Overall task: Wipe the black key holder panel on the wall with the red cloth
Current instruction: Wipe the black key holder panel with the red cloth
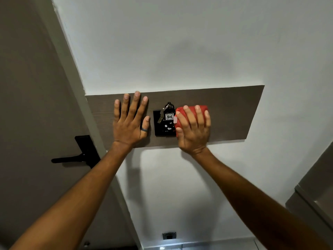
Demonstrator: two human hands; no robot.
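Observation:
The black key holder panel (163, 127) is fixed on a brown wooden wall strip (234, 112). A key with a white tag marked 406 (169, 115) hangs in it. My right hand (193, 129) presses the folded red cloth (190, 110) flat against the panel's right edge and the strip, covering that side. My left hand (130, 121) lies flat with fingers spread on the strip just left of the panel, holding nothing; a grey ring is on its thumb.
A brown door with a black lever handle (79, 156) stands to the left. White wall surrounds the strip. A small wall socket (169, 235) sits low down. A grey cabinet edge (313, 192) juts in at the right.

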